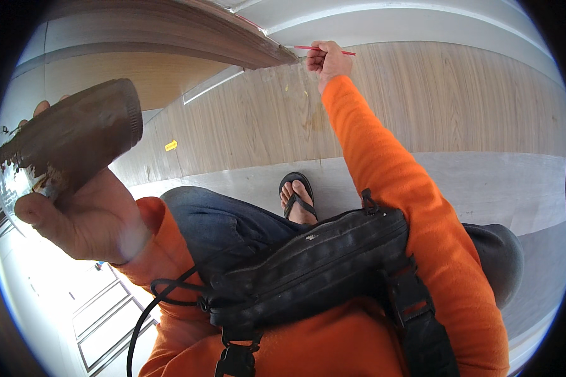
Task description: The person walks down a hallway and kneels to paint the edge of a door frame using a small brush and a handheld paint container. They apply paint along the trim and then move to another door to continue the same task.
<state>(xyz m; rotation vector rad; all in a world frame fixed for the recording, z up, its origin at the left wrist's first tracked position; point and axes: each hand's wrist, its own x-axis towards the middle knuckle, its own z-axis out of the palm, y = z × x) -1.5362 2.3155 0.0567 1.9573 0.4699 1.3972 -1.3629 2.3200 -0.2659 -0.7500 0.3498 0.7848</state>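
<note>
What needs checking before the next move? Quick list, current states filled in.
1. Thin red stick held in the right hand: ok, fingers closed on it.
2. Stick tip touching the brown frame: cannot tell; it is at the frame's lower end, but contact is too small to judge.
3. Brown-smeared container held in the left hand: ok, thumb and fingers around it.
4. Container opening, capped or not: cannot tell from this view.
5. Wood-grain surface unmarked near the right hand: not ok, small pale yellowish marks show there.
6. Foot apart from the stick: ok.
</note>
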